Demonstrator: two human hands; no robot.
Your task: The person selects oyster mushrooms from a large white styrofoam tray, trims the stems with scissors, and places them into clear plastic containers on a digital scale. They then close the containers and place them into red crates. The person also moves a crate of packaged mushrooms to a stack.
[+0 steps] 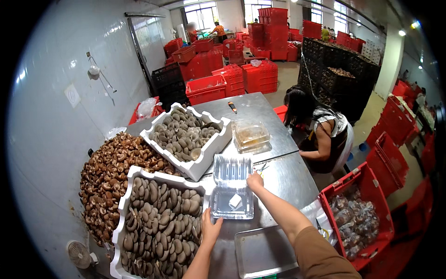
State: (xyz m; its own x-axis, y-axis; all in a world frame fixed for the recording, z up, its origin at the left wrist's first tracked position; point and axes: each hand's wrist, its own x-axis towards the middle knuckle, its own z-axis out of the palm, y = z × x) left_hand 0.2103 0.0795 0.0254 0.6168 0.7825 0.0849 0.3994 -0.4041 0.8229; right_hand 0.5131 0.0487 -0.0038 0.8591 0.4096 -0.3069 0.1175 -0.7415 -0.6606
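Observation:
A clear plastic clamshell box (pixel 232 215) lies unfolded on the metal table, its ribbed lid (pixel 232 168) laid back on the far side. In its base sits a small white square pad (pixel 235 201). My left hand (pixel 211 229) grips the base's near left corner between thumb and fingers. The fingers of my right hand (pixel 254 181) close on the box's right side, by the fold between lid and base. Left of the box stands a white foam crate of grey-brown oyster mushrooms (pixel 160 223); a second foam crate (pixel 206 156) of them stands behind it.
Brown shiitake mushrooms (pixel 111 181) are heaped at the left. Farther back lie stacked clear lids (pixel 251 136), an orange-black knife (pixel 232 107) and scissors (pixel 262 168). A metal tray (pixel 265 251) is near me. A red crate (pixel 385 218) holds bagged mushrooms; a person (pixel 320 125) bends beside the table.

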